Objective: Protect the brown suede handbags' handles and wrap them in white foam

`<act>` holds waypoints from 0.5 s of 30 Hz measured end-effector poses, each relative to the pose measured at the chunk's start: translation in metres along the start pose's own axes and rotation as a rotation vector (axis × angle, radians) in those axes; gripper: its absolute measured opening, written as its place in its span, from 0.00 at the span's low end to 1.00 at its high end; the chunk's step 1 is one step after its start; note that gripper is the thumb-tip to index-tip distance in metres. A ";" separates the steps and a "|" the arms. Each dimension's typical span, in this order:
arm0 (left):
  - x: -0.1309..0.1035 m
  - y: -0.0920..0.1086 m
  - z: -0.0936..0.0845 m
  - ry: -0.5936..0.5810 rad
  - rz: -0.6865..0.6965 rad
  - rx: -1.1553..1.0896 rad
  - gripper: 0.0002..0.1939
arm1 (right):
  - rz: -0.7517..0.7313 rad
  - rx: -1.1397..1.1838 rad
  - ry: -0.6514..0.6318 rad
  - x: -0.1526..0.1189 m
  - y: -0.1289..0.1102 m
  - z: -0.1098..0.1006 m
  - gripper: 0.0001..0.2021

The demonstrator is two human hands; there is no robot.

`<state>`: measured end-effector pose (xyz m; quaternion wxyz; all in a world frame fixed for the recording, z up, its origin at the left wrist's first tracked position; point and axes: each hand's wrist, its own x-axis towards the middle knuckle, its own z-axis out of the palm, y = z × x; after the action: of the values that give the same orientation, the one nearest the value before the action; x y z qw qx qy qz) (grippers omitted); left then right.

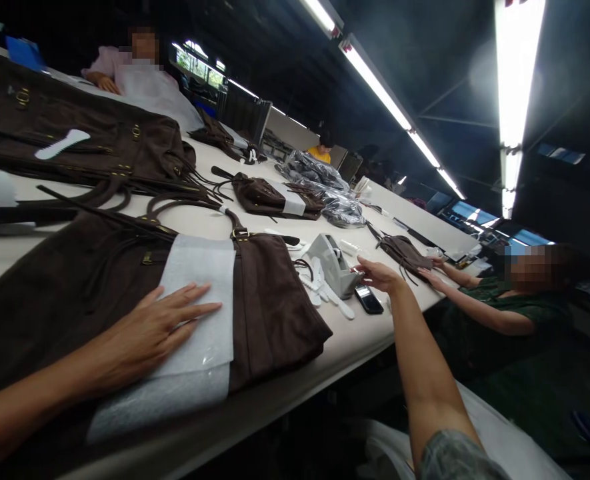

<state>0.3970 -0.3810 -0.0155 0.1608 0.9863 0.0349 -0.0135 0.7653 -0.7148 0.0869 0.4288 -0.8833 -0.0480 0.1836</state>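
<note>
A dark brown bag [279, 307] lies across the near edge of the table, with a white foam sheet [199, 267] wrapped around its middle. My left hand [159, 333] rests flat on the sheet, its fingers spread. My right hand [377, 275] reaches to the front end of a grey tape dispenser [332, 263], with thumb and fingertips close together; what they pinch, if anything, is too small to make out. White plastic strips [319, 283] lie beside the dispenser. A phone [369, 300] sits just below my right hand.
Another large brown bag [75, 127] lies behind at the left, with a white strip [62, 144] on it. A wrapped brown bag [275, 197] and plastic-covered items [319, 177] are farther back. At the right, a person's hands [432, 277] touch a small brown bag [405, 253].
</note>
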 end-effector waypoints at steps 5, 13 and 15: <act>0.002 0.000 -0.001 -0.017 -0.010 0.025 0.28 | -0.003 -0.017 -0.023 0.002 -0.004 0.001 0.12; 0.001 0.000 0.000 -0.036 -0.009 0.034 0.29 | -0.262 -0.009 0.182 -0.024 -0.011 0.004 0.09; 0.001 0.000 0.001 -0.027 -0.004 0.031 0.29 | -0.363 -0.006 0.236 -0.039 -0.007 -0.002 0.12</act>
<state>0.3983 -0.3807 -0.0162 0.1458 0.9883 0.0347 -0.0276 0.7304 -0.7210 0.1041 0.4549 -0.8767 -0.1563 -0.0013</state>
